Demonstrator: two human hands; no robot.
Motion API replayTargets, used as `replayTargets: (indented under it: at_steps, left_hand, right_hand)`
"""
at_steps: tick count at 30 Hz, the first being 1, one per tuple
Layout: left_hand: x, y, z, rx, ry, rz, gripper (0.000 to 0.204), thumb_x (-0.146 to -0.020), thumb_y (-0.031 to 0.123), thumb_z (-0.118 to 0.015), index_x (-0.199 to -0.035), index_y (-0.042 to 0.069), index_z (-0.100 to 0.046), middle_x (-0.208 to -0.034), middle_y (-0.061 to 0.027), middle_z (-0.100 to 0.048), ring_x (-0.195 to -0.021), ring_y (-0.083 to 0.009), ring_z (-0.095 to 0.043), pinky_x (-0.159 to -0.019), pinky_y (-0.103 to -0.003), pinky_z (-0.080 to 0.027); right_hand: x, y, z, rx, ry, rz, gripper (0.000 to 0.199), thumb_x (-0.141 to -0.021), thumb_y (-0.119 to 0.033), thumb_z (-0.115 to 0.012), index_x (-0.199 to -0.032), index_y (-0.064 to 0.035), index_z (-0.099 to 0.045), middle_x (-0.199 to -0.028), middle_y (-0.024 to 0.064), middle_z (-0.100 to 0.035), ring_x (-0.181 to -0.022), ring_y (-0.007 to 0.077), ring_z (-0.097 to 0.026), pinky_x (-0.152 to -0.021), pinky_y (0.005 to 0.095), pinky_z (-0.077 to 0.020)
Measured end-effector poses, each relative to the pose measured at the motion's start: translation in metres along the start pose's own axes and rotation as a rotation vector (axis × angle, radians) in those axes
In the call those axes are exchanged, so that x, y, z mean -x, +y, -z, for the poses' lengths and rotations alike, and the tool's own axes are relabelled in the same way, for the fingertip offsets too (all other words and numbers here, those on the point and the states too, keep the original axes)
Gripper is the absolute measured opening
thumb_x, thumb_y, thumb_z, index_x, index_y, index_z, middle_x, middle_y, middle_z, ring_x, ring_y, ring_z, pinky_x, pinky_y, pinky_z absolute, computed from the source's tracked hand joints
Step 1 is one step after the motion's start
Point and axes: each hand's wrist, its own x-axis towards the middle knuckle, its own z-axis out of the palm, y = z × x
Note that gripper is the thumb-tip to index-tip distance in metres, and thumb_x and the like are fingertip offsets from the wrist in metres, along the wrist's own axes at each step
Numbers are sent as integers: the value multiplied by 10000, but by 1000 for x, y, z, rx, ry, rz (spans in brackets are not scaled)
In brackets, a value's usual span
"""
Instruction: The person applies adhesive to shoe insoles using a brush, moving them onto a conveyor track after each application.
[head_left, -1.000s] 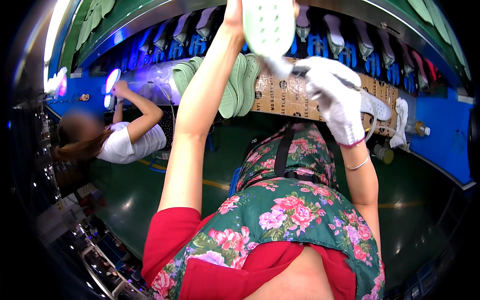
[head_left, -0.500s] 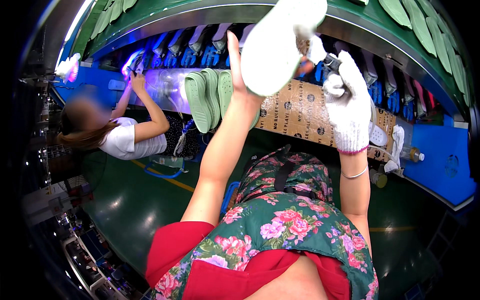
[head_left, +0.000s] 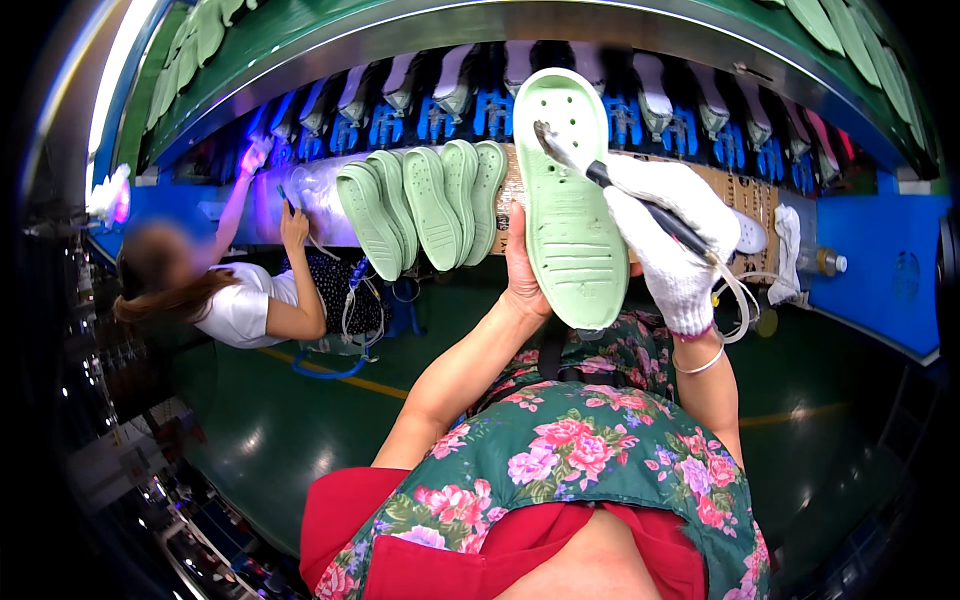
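Observation:
My bare left hand (head_left: 524,272) grips a light green shoe sole (head_left: 575,225) from beneath and along its left edge. The sole stands nearly upright in view, toe end away from me, its holed and grooved face turned up. In a white knit glove, my right hand (head_left: 680,225) is closed around a black-handled brush (head_left: 598,174) with a pale hose trailing from its rear end. The bristles are against the sole's toe part, near the holes. Several more green soles (head_left: 433,215) stand in a row to the left of the held one.
Behind runs a line of grey shoe lasts (head_left: 453,85) on blue holders, below a metal-edged green shelf (head_left: 700,45) carrying more soles. A cardboard-covered ledge (head_left: 740,185), white cloth (head_left: 788,250) and bottle (head_left: 830,262) are at right. A co-worker (head_left: 250,300) works at left.
The sole has come down and nearer, from a raised, blurred position, and its grooved face now shows. My right hand has lowered, and the brush has come onto the sole's toe part.

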Motion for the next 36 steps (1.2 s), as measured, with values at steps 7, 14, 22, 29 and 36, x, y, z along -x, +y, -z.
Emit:
replayTargets:
  at_steps: [7,14,22,29,36]
  left_hand:
    - [10,-4,23,-665,300,-130,789,-837,585,-609,-1420,93,-407,-1359,-123,-523,-1220,-282,-534,-1045,-471,-428]
    - [8,-1,29,-526,296,-101,798,-861,640,-529,-1428,95,-394,-1375,-131,-505,-1224,-290,-533,-1043,-468,-429]
    - [-12,-4,12,-697,291,-138,839,-891,667,-430,-1454,52,-340,-1423,-140,-459,-1276,-285,-485,-1085,-448,-381]
    - [-29,7,2,-791,337,-253,861,-863,748,-386,-1445,113,-368,-1368,-127,-505,-1213,-288,-536,-1024,-472,-445]
    - [-57,20,2,-583,-97,-196,958,-823,809,-344,-1485,120,-274,-1427,-139,-437,-1188,-357,-538,-1006,-513,-451]
  right_hand:
    - [-3,8,1,354,15,299,243,-737,-1,-729,-979,-8,-716,-936,128,-717,-853,257,-696,-777,326,-542]
    - [20,10,-1,62,-25,-46,214,-740,0,-739,-953,-12,-724,-906,101,-716,-809,192,-681,-731,305,-534]
    - [30,26,-6,303,-33,174,210,-739,-16,-740,-948,-37,-728,-893,105,-719,-829,240,-693,-759,317,-539]
    - [13,29,-3,-74,179,-98,199,-765,12,-731,-963,21,-713,-955,119,-716,-845,182,-678,-783,303,-535]
    - [21,37,-9,26,-50,53,217,-770,2,-726,-986,-21,-729,-966,110,-718,-886,209,-682,-818,316,-529]
